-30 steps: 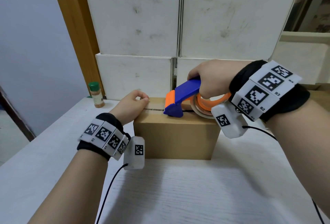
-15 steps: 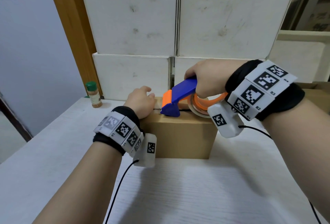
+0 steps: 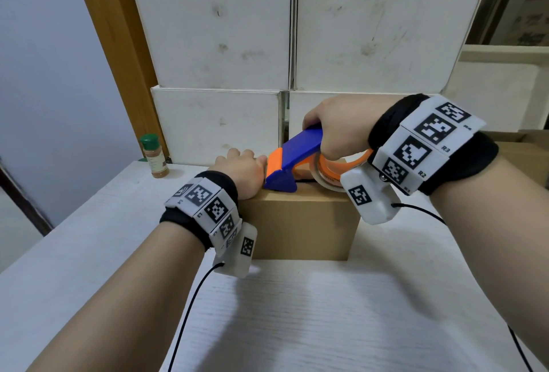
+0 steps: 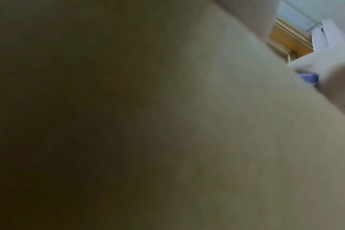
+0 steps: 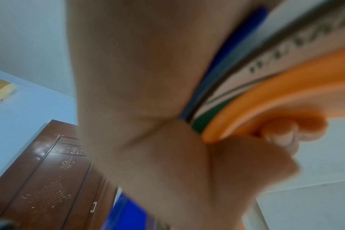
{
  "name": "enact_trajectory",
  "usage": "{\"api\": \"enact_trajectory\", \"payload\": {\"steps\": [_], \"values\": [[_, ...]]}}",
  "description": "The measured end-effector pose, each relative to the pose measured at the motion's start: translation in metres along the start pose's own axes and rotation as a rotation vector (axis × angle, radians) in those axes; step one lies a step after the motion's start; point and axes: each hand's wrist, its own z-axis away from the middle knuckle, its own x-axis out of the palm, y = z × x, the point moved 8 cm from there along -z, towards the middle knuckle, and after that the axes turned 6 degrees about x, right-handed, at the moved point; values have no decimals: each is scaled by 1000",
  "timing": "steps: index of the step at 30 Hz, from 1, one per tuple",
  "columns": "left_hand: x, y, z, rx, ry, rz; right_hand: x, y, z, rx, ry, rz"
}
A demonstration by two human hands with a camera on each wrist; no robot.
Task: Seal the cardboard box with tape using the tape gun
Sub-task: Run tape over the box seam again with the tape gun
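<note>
A brown cardboard box [image 3: 300, 223] stands on the white table [image 3: 297, 327]. My right hand [image 3: 338, 134] grips the handle of the blue and orange tape gun [image 3: 292, 161], whose nose sits on the left part of the box top. Its tape roll [image 3: 328, 177] lies over the box's right part. My left hand [image 3: 242, 174] rests on the top left corner of the box, knuckles up, touching the gun's orange nose. The left wrist view is filled by blurred cardboard box [image 4: 167, 124]. In the right wrist view my right hand [image 5: 167, 124] is curled round the tape gun [image 5: 266, 93].
Stacked white boxes [image 3: 222, 30] form a wall right behind the cardboard box. A spice bottle [image 3: 154, 156] with a green cap stands at the back left by a wooden frame [image 3: 118, 45]. Another cardboard box [image 3: 525, 149] shows at the right edge. Cables trail from both wrists.
My left hand has slid right along the box top, from the left edge up to the tape gun's nose. The right hand and tape gun have barely moved.
</note>
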Motion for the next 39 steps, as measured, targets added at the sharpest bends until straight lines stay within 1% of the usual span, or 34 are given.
{"api": "enact_trajectory", "payload": {"steps": [3,7,10,15,24,30,33,36,39], "values": [[1,2,0,30,-38,-96,0,-1,0,-2,2,25],[3,3,0,86,-62,-148,-2,4,4,13,5,-5],[2,2,2,89,-92,-157,-4,15,10,29,14,-64],[-3,1,5,125,-98,-154,-4,23,20,31,17,-135],[-5,3,9,133,-91,-136,-5,24,24,27,12,-140],[-11,-7,21,98,-110,-96,-11,11,28,-10,56,-155],[-15,-25,22,82,-86,-89,-10,-4,22,-35,56,-159],[-20,-43,24,28,-77,-93,-9,-17,14,-46,53,-162],[-26,-46,28,-67,-48,-24,-9,-22,9,-34,57,-157]]}}
